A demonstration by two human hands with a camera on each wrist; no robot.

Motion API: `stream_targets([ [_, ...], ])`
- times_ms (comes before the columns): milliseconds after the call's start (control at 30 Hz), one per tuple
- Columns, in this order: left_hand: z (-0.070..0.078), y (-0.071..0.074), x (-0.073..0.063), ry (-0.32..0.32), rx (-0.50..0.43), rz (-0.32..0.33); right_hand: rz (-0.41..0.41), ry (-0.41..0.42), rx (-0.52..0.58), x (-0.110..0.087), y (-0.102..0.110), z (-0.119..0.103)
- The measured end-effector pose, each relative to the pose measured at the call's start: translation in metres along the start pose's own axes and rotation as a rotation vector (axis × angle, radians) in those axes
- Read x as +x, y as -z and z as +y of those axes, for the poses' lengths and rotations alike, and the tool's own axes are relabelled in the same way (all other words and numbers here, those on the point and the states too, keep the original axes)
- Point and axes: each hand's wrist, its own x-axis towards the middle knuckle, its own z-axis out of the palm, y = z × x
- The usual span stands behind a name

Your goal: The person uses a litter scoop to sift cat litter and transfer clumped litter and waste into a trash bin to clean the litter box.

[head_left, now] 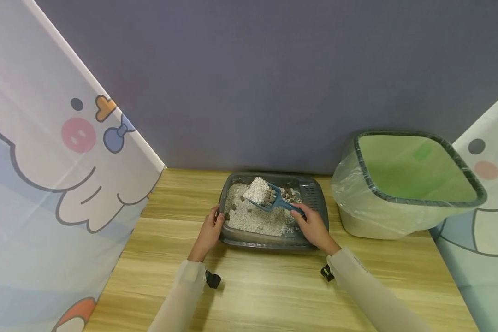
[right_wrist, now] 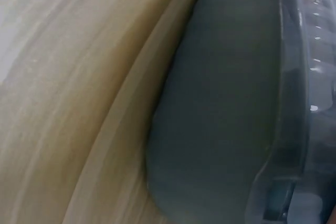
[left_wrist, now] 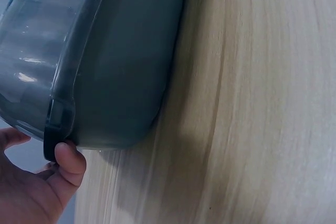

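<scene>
A dark grey litter box (head_left: 257, 240) with pale, grainy cat litter (head_left: 259, 223) in it stands on the wooden table. My left hand (head_left: 207, 234) grips the box's left rim; in the left wrist view its thumb and fingers (left_wrist: 71, 158) pinch the rim's corner. My right hand (head_left: 314, 228) holds a blue litter scoop (head_left: 279, 202) by its handle, over the box. Pale litter and brownish clumps (head_left: 269, 197) are heaped on the scoop. The right wrist view shows mainly the outer wall of the box (right_wrist: 220, 103); the scoop is out of sight there.
A whitish bin (head_left: 369, 223) lined with a clear bag and with a dark rim stands right of the box. A grey partition (head_left: 249, 92) rises behind the table (head_left: 265, 290), with cartoon-printed curtains at both sides.
</scene>
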Motion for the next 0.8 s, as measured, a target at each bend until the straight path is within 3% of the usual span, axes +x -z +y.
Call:
stream_targets([
  [333, 0.001, -0.0004, 0.0, 0.024, -0.002, -0.001, 0.037, 0.027, 0.041, -0.0033, 0.0002, 0.0024],
  [800, 0.002, -0.0003, -0.0019, -0.006, -0.003, 0.006, 0.101, 0.099, 0.053, -0.0046, -0.0029, 0.0077],
])
